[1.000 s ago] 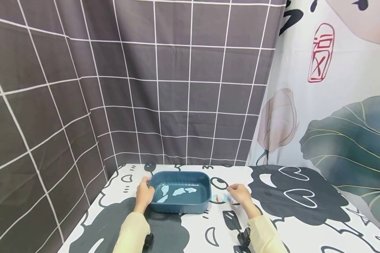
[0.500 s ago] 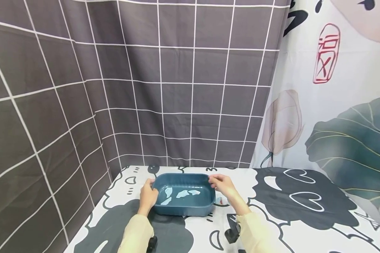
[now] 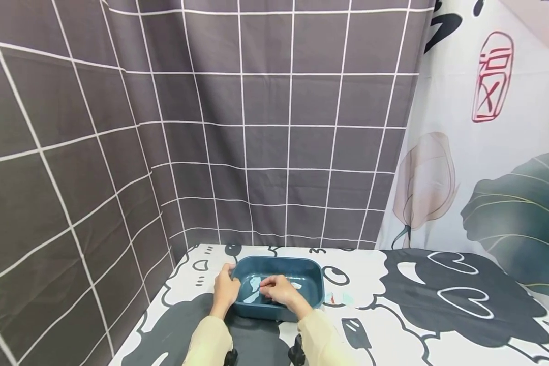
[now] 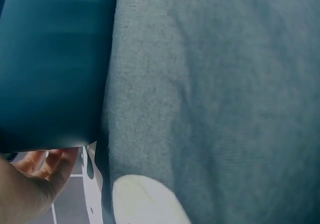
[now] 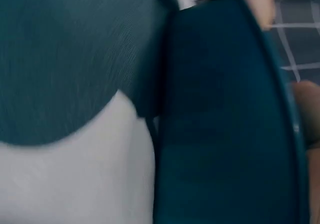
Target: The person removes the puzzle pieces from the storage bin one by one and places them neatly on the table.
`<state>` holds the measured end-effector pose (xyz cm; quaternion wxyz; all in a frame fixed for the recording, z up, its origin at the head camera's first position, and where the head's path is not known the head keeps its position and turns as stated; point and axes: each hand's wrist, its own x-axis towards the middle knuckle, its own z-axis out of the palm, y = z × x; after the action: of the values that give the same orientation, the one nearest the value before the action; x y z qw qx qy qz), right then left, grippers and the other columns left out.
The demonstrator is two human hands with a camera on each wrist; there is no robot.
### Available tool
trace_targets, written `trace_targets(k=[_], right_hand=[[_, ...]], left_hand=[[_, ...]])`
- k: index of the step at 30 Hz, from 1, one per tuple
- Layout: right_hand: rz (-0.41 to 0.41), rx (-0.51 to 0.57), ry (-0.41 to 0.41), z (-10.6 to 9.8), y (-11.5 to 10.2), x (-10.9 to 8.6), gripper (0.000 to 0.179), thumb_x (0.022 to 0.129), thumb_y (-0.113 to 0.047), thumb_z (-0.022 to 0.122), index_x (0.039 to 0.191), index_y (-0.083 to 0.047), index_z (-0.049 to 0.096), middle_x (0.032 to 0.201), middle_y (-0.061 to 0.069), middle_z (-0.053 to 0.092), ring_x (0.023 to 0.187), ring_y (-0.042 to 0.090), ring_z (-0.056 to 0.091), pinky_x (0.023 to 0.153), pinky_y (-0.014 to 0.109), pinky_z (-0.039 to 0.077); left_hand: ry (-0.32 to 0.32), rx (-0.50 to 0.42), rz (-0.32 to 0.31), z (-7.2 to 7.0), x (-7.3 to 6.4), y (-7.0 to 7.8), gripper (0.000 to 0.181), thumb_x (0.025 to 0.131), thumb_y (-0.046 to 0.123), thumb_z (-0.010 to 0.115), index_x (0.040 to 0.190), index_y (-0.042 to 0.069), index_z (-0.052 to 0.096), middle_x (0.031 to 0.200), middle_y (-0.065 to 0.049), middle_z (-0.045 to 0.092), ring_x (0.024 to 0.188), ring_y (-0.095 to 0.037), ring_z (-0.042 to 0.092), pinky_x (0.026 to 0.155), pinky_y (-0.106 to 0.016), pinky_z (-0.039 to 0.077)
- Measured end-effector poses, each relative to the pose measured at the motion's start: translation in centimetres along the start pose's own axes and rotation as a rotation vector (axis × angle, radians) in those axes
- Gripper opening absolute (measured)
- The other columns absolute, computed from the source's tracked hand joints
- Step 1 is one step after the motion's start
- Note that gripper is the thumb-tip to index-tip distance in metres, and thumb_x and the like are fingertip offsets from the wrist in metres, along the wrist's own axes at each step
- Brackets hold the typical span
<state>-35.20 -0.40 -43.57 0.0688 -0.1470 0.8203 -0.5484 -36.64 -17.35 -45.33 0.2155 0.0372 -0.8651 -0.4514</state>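
A rectangular blue basin point(image 3: 302, 264) with rounded corners stands on the patterned cloth. My left hand point(image 3: 225, 291) grips its left end, thumb at the rim; in the left wrist view, fingers point(image 4: 62, 169) curl beside the basin's wall point(image 4: 50, 74). Down inside the basin is my right hand point(image 3: 281, 290), its fingertips bunched near a pale blue flat scrap point(image 3: 254, 283). Whether they pinch anything is hidden. Another pale scrap point(image 3: 251, 297) lies just below, and one more point(image 3: 296, 285) shows right of the hand. The right wrist view is blurred, mostly the basin's outer wall point(image 5: 220, 114).
Right of the basin, a pale scrap with a red mark point(image 3: 332, 299) and a light bluish one point(image 3: 347, 299) lie on the black-and-white cartoon cloth point(image 3: 416, 335). A dark grey gridded curtain point(image 3: 265, 147) hangs behind, with a printed white curtain point(image 3: 439, 203) to the right.
My right hand has moved left from above the scraps on the cloth, over the basin's right rim and down inside. My left hand keeps its grip. The head view has shifted slightly.
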Motion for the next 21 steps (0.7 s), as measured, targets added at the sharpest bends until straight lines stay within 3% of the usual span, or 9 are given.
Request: trace_targets(k=[5, 9, 13, 21], right_hand=[[-0.099, -0.098, -0.081, 0.8, 0.5, 1.2, 0.025, 0.085, -0.002, 0.066, 0.108, 0.008, 0.066, 0.098, 0.02, 0.071, 0.083, 0.022, 0.068, 0.066, 0.024, 0.049], [-0.14, -0.22, -0.09, 1.2, 1.0, 1.6, 0.025, 0.079, -0.002, 0.072, 0.104, 0.003, 0.07, 0.097, 0.016, 0.074, 0.094, 0.028, 0.069, 0.081, 0.03, 0.051], [-0.162, -0.276, -0.099, 1.5, 1.3, 1.9, 0.025, 0.074, 0.001, 0.076, 0.099, 0.003, 0.071, 0.093, 0.015, 0.075, 0.094, 0.03, 0.069, 0.088, 0.034, 0.051], [-0.154, -0.294, -0.117, 1.7, 1.3, 2.6, 0.023, 0.07, 0.01, 0.074, 0.092, 0.003, 0.071, 0.081, 0.014, 0.072, 0.075, 0.017, 0.065, 0.074, 0.025, 0.05]], left_hand=[[0.03, -0.023, 0.003, 0.4, -0.1, -0.1, 0.038, 0.077, -0.005, 0.055, 0.115, -0.003, 0.061, 0.099, -0.025, 0.068, 0.093, -0.04, 0.065, 0.084, -0.053, 0.048], [0.029, -0.052, -0.005, 0.7, -0.4, -0.2, 0.037, 0.076, -0.004, 0.058, 0.113, -0.002, 0.063, 0.096, -0.023, 0.068, 0.089, -0.038, 0.065, 0.08, -0.051, 0.047], [0.05, -0.079, -0.012, 0.8, -0.6, -0.3, 0.035, 0.077, -0.003, 0.058, 0.111, -0.001, 0.064, 0.093, -0.022, 0.068, 0.087, -0.037, 0.064, 0.079, -0.051, 0.046], [0.061, -0.083, -0.03, 0.6, 0.0, -0.8, 0.032, 0.082, -0.002, 0.058, 0.113, 0.0, 0.065, 0.095, -0.021, 0.068, 0.089, -0.036, 0.064, 0.081, -0.05, 0.046]])
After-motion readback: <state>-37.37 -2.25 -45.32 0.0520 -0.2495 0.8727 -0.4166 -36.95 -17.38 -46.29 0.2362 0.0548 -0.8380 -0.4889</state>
